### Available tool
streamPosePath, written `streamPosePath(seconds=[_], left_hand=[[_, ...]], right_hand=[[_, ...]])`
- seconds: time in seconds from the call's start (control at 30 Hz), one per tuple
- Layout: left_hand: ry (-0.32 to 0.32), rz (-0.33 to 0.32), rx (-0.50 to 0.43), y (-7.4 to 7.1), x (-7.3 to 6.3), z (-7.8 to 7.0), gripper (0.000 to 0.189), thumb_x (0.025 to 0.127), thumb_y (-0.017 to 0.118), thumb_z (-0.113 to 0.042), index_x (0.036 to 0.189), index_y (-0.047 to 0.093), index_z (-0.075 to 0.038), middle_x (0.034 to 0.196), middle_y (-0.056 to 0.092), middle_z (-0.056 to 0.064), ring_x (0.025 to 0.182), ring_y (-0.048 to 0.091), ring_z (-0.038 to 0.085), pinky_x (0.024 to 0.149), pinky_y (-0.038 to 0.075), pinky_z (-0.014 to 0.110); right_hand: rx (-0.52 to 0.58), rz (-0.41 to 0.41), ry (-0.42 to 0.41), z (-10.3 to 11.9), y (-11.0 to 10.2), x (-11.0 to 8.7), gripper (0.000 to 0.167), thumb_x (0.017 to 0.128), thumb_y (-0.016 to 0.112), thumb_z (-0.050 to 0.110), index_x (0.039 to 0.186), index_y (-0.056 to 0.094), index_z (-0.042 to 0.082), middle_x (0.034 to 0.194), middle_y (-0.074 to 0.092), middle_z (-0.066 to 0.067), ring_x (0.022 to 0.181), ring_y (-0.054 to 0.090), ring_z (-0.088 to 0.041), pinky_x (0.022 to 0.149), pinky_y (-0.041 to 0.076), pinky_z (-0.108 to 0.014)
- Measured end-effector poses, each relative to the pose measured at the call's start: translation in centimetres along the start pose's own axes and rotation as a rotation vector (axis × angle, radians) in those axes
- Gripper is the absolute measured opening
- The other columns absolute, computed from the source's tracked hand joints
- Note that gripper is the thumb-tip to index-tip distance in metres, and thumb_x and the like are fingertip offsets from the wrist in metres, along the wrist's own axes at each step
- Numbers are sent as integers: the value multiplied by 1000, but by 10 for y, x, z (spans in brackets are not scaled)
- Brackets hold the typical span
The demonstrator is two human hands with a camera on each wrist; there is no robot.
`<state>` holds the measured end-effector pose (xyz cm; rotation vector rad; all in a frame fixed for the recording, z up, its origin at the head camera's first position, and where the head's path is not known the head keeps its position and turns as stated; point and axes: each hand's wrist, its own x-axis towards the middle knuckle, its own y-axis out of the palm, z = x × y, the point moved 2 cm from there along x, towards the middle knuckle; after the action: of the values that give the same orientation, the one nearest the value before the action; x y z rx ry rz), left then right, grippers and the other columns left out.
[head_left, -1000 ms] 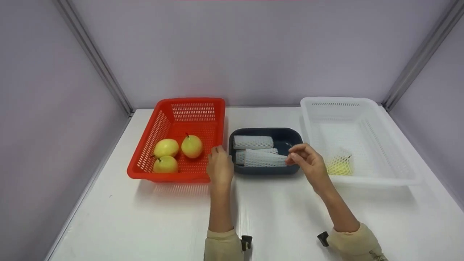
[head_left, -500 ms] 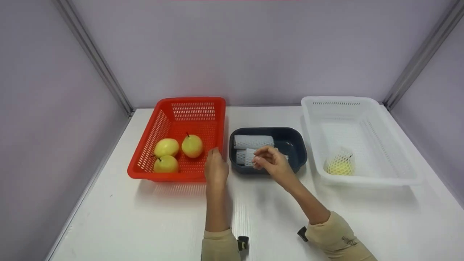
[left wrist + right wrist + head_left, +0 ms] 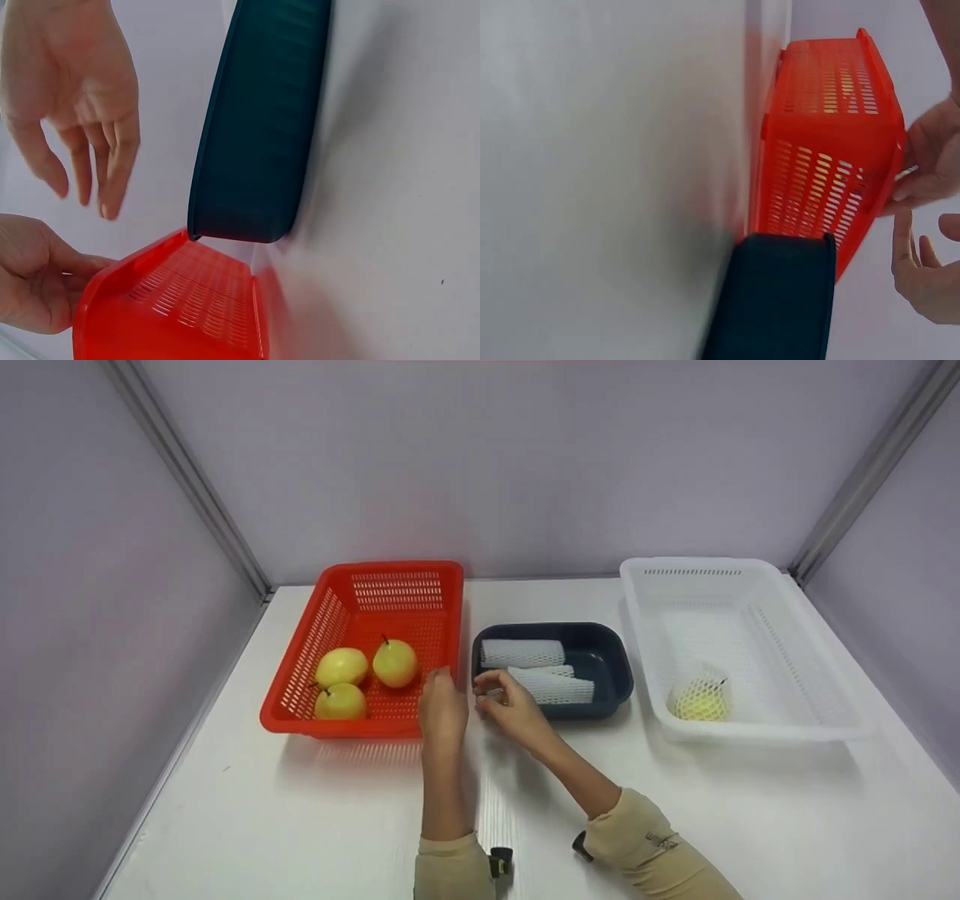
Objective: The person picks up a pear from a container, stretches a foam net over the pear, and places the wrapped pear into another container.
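Observation:
Three yellow pears lie in the red basket (image 3: 390,727) at the left; one pear (image 3: 395,664) stands with its stem up. My left hand (image 3: 444,711) is at that basket's right front corner, its fingers at the rim in the left wrist view, with nothing visible in them. Beside it, over the left end of a dark blue tray (image 3: 611,664), hovers my right hand (image 3: 514,709), fingers loosely bent and holding nothing. White foam net sleeves (image 3: 555,688) lie flat in the tray. Inside the white basket (image 3: 750,731) sits a pear in a net sleeve (image 3: 701,701).
All the containers stand in a row on a white table (image 3: 315,832), with the tray between the two baskets. Pale walls (image 3: 480,465) enclose the table at the back and sides. The baskets' raised rims border the tray on both sides.
My right hand has moved left, from near the white basket across the tray to beside my left hand. The left hand has shifted slightly left. Pears and sleeves lie as before.

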<state>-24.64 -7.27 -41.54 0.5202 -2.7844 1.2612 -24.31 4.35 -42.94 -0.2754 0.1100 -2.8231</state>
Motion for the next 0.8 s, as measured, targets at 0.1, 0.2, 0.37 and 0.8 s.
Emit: streamPosePath(seconds=[0.1,0.2,0.37,0.8], left_hand=[[-9,25,-15,-2,0,3,31,82,55,8,113,58,9,106,59,23,95,57,38,82,45,44],[-2,40,-53,-4,0,4,34,82,52,9,115,57,10,110,58,24,99,55,38,85,44,44],[-6,46,-119,-6,0,6,32,83,49,8,113,58,10,108,59,24,99,55,38,85,43,44],[-44,110,-106,-13,7,9,26,91,48,-2,113,59,9,105,60,24,92,59,37,79,47,44]], right_hand=[[2,7,28,5,13,-1,33,83,49,-11,115,44,-16,102,54,-27,83,57,-35,71,51,-37],[-31,-7,21,2,23,2,37,83,48,-12,119,42,-15,106,54,-27,89,58,-35,74,51,-38],[-109,-37,-19,-10,38,7,43,83,45,-13,126,38,-15,119,48,-30,103,52,-40,83,46,-40],[43,-46,29,-29,52,10,51,86,40,-10,134,23,-16,132,35,-33,122,35,-41,99,32,-41]])
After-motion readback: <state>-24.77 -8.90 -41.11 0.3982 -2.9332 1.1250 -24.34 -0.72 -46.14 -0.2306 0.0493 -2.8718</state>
